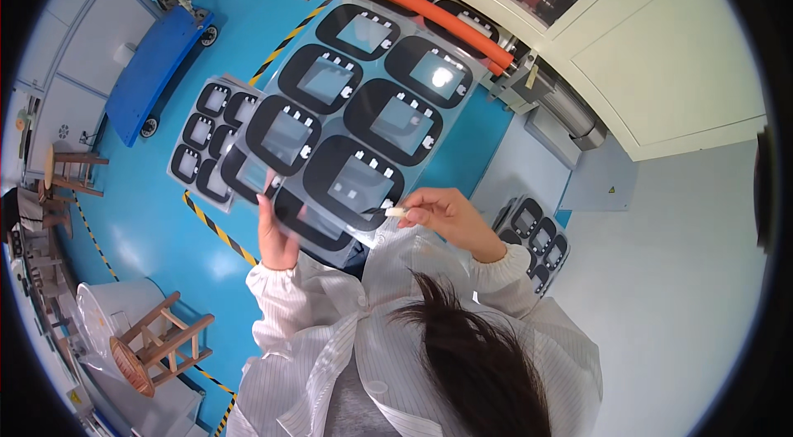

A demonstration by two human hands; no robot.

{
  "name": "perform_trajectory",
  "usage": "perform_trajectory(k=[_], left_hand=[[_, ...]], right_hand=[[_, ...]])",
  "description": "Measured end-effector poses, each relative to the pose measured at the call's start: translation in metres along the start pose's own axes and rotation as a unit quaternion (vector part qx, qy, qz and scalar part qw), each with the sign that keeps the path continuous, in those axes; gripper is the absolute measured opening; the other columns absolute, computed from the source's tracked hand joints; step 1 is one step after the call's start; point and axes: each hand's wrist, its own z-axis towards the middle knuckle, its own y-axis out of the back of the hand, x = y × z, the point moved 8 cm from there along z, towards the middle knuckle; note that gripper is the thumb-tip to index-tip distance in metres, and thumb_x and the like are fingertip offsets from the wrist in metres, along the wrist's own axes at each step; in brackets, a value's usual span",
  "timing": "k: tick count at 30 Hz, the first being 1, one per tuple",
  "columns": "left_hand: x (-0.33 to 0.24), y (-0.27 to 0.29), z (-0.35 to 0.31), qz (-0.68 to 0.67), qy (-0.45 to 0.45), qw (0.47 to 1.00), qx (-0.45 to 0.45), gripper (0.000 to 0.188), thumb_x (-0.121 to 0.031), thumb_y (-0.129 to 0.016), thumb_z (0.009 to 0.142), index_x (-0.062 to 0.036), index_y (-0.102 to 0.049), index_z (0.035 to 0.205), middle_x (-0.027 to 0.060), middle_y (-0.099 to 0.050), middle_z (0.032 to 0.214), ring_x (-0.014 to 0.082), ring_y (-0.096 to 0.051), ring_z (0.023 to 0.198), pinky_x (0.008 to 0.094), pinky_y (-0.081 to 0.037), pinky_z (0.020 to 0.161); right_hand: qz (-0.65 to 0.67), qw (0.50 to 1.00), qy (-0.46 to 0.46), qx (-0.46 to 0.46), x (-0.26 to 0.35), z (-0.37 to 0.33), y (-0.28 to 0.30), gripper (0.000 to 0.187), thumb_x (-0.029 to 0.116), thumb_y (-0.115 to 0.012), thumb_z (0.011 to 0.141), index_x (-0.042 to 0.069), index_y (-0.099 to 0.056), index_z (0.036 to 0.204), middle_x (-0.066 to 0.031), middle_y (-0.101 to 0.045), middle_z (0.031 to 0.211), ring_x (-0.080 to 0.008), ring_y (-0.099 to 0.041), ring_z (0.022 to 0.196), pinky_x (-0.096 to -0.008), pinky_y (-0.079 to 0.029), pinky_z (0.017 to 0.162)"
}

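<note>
Hair (479,354) | right hand (446,217) pinching tool (397,212) | left hand (277,237) grip unclear | sheet (357,119) between hands, extending ahead

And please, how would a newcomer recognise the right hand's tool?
Find the clear sheet with black frames in front of the orange roller. At its near end, the right hand pinches a small tool. Its cream body and dark tip set it apart from the black frames.
</note>
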Motion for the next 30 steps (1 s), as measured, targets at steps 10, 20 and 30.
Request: perform_trajectory(k=[10, 20, 30], left_hand=[[0.014, -0.016, 0.015, 0.044, 0.007, 0.998, 0.041, 0.060, -0.014, -0.055, 0.091, -0.0080, -0.029, 0.145, 0.0123, -0.059, 0.119, 0.0208, -0.061, 0.101, 0.0313, -0.048, 0.089], [0.003, -0.003, -0.009, -0.054, 0.006, 0.997, 0.053, 0.064, -0.006, -0.055, 0.084, -0.0048, -0.031, 0.144, 0.0152, -0.056, 0.122, 0.0236, -0.060, 0.105, 0.0319, -0.046, 0.093], [-0.018, 0.025, -0.042, 0.009, -0.013, 0.999, 0.028, 0.067, -0.010, -0.059, 0.082, -0.0039, -0.033, 0.143, 0.0133, -0.054, 0.127, 0.0203, -0.057, 0.108, 0.0305, -0.043, 0.096]], right_hand=[[-0.177, 0.983, -0.036, -0.027, 0.013, 0.007, -0.001, 0.012, 0.007, -0.052, 0.094, 0.000, -0.057, 0.102, -0.0028, -0.061, 0.074, -0.0090, -0.057, 0.065, -0.0234, -0.045, 0.060], [-0.485, 0.814, 0.216, -0.235, 0.086, 0.118, 0.062, 0.030, 0.005, -0.049, 0.092, 0.010, -0.057, 0.120, -0.0114, -0.056, 0.065, -0.0194, -0.056, 0.057, -0.0292, -0.045, 0.056], [-0.613, 0.714, 0.276, -0.197, 0.072, 0.217, 0.008, 0.025, 0.013, -0.052, 0.091, 0.012, -0.061, 0.114, -0.0144, -0.064, 0.074, -0.0343, -0.061, 0.066, -0.0420, -0.048, 0.058]])
